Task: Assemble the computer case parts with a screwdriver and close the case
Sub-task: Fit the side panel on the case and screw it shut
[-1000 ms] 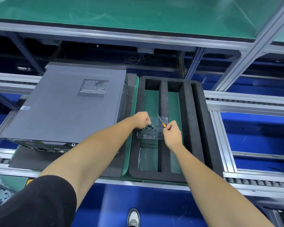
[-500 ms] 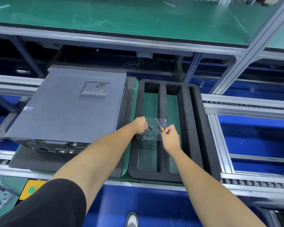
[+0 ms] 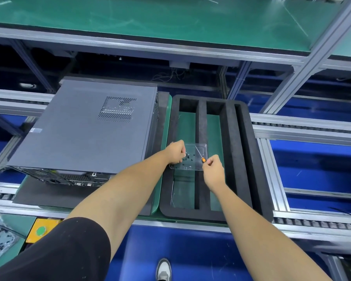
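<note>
The head view shows the screwdriver (image 3: 200, 155) pinched at its orange handle by the right hand (image 3: 213, 171), shaft slanting up-left over the clear tray (image 3: 201, 168), where the left hand (image 3: 175, 152) is curled over the screws (image 3: 187, 157), the computer case (image 3: 85, 130) lying closed further left.

One computer case (image 3: 83, 128), one screwdriver (image 3: 200, 155), two hands.

No readable text anywhere (marks on the clear tray (image 3: 187, 168) blur).
</note>
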### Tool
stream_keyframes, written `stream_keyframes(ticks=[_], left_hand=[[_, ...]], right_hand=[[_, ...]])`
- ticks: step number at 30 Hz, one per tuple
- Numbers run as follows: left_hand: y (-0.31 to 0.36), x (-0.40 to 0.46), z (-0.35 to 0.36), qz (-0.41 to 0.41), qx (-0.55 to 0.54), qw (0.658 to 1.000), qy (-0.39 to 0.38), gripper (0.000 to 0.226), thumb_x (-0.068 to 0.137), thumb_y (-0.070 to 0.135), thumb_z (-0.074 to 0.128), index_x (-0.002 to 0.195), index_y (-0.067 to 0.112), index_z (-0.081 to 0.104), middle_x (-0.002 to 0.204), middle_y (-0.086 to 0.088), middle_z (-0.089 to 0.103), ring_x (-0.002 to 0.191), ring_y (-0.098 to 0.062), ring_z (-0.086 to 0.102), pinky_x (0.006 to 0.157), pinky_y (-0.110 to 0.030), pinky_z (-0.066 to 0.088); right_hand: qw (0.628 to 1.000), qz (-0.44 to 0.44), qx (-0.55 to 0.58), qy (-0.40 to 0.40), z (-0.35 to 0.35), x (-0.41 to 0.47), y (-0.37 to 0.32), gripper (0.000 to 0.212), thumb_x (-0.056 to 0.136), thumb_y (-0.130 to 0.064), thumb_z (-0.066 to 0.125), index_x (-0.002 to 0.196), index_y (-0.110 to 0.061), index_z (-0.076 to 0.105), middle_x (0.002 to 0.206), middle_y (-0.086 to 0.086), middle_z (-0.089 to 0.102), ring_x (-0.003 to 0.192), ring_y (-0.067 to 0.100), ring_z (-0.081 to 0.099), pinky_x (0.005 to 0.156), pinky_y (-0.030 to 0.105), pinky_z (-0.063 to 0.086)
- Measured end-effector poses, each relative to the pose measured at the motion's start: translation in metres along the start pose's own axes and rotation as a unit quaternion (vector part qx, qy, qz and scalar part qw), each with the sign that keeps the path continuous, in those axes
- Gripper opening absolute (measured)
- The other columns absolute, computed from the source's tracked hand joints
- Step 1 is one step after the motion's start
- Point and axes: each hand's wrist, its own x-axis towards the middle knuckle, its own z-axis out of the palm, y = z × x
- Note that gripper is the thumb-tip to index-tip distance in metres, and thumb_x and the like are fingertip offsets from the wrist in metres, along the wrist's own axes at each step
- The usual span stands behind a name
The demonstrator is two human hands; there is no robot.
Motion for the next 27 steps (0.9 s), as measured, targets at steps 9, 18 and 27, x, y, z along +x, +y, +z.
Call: stream_keyframes(ticks=[9,18,27], left_hand=[[0.001,-0.005,0.006,0.015,0.029,0.999,-0.018,0.014,0.102,0.010,0.057,0.109,-0.001,0.061,0.096,-0.010,0.059,0.072,-0.022,0.056,0.059,-0.025,0.041],[0.000,-0.006,0.007,0.022,0.007,1.000,-0.019,0.012,0.096,0.007,0.067,0.095,0.006,0.055,0.086,-0.013,0.063,0.069,-0.024,0.059,0.061,-0.035,0.050],[0.005,-0.012,-0.005,-0.026,-0.113,0.992,0.058,0.009,0.098,0.016,0.066,0.095,0.008,0.063,0.098,-0.011,0.068,0.086,-0.022,0.064,0.081,-0.035,0.053]], right_hand=[[1.000,0.004,-0.008,0.009,-0.002,0.002,0.005,0.017,0.096,-0.005,0.044,0.086,-0.018,0.042,0.078,-0.001,0.057,0.058,0.015,0.038,0.049,0.029,0.034],[1.000,-0.003,-0.005,0.006,-0.002,0.002,0.012,0.019,0.099,-0.005,0.046,0.085,-0.018,0.040,0.075,0.001,0.055,0.058,0.014,0.038,0.051,0.030,0.034],[1.000,-0.017,0.022,0.004,-0.004,-0.005,0.000,0.020,0.097,-0.003,0.043,0.084,-0.018,0.039,0.079,0.003,0.059,0.056,0.013,0.035,0.049,0.028,0.032]])
